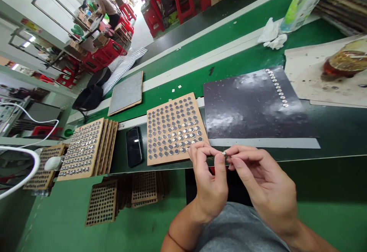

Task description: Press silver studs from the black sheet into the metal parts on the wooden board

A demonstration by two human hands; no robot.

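Between the fingertips of both hands is a tiny light-coloured metal piece (224, 153), too small to make out its kind. My left hand (210, 175) pinches it between thumb and index finger. From the other side, my right hand (262, 183) holds its thumb and index finger closed against or very near the piece. Just beyond my left hand lies a brown board (175, 129) with rows of dark round discs; some near its right side carry small light pieces. Right of it, a black sheet (252, 106) bears a line of small silvery pieces (276, 87) near its far right edge.
A black phone (134, 147) lies left of the board. Stacked disc boards (83, 148) stand farther left, with more boards (101, 202) below table height. At the right are a bottle (304, 5), crumpled tissue (271, 34) and a bowl of amber stuff (346, 60). Someone works far back.
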